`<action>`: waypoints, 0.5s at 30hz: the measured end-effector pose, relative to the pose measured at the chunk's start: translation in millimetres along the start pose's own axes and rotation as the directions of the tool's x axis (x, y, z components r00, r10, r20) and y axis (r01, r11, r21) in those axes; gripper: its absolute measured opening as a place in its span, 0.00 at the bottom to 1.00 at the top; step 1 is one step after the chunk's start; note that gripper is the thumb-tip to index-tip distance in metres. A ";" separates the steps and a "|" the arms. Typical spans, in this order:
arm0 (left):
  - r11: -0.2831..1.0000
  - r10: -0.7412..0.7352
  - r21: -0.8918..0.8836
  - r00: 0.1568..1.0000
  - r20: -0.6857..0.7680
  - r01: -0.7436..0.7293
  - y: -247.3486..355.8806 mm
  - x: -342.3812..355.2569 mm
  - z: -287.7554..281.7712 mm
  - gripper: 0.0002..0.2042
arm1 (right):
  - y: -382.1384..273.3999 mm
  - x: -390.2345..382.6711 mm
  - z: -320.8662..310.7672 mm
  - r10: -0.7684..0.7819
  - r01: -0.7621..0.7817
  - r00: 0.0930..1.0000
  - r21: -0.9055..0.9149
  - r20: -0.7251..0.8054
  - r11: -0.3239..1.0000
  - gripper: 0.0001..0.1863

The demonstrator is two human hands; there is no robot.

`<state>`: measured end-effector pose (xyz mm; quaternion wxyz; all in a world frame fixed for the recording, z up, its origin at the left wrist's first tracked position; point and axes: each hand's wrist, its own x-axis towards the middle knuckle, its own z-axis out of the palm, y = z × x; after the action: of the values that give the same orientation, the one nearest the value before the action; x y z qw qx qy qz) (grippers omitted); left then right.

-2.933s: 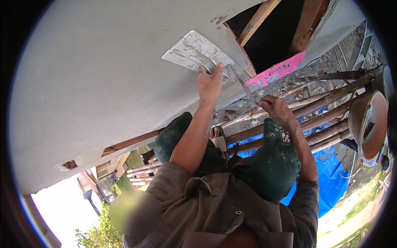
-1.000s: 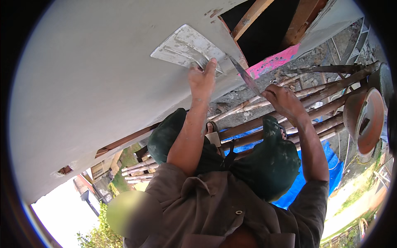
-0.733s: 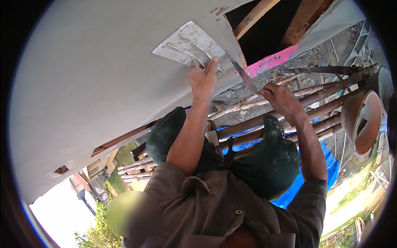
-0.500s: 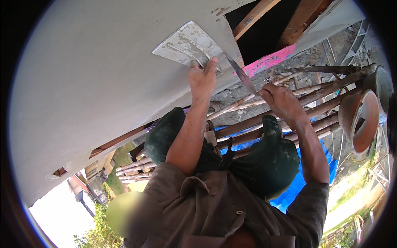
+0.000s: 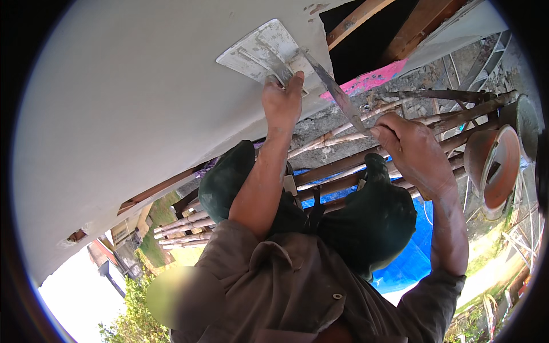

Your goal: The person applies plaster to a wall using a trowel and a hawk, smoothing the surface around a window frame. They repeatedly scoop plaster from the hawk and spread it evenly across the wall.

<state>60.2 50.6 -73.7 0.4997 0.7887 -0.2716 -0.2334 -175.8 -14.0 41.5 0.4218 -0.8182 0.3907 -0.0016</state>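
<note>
My left hand is closed round the handle of a plastering trowel, a flat pale metal plate smeared with plaster. Its plate lies against or just in front of the smooth grey wall. In my right hand is a pointed trowel, its long tapering blade stained and seen nearly edge-on. The blade's tip reaches the right edge of the plastering trowel, near its handle. My right fingers hide most of the pointed trowel's grip.
Right of the trowels, a dark opening with wooden beams breaks the wall, above a pink strip. Bamboo poles run beneath me over a blue tarp. Two buckets, one orange-brown, hang or stand at the right.
My right hand has moved right and slightly down, drawing the pointed trowel with it. The plastering trowel has shifted slightly up and right in view. Both hands keep their hold.
</note>
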 end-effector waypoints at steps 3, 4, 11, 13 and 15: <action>0.997 -0.013 0.073 1.000 0.018 0.011 5.6 -2.8 -2.3 0.16 | -13.2 -15.6 -18.8 -0.029 0.030 1.000 0.139 -0.012 0.990 0.12; 0.997 -0.019 0.079 1.000 0.012 0.018 3.9 -2.1 -3.3 0.16 | -16.7 -19.1 -21.4 -0.037 0.039 0.999 0.206 -0.011 0.978 0.13; 0.996 -0.016 -0.086 1.000 0.014 0.018 -11.1 5.6 2.5 0.15 | 35.5 -2.7 13.2 0.071 -0.072 0.996 0.023 0.045 0.997 0.15; 0.995 -0.007 -0.102 1.000 -0.004 0.007 -13.2 4.2 2.6 0.16 | 50.1 12.3 33.9 0.068 -0.070 0.995 0.029 0.076 0.997 0.15; 0.995 0.007 -0.099 1.000 -0.009 -0.008 -13.2 4.2 4.7 0.16 | 53.7 21.8 40.1 0.061 -0.064 0.996 0.049 0.066 0.997 0.16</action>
<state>62.9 49.4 -88.1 0.5404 0.7628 -0.2605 -0.2413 -181.6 -18.6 -28.6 0.4549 -0.7941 0.4021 0.0280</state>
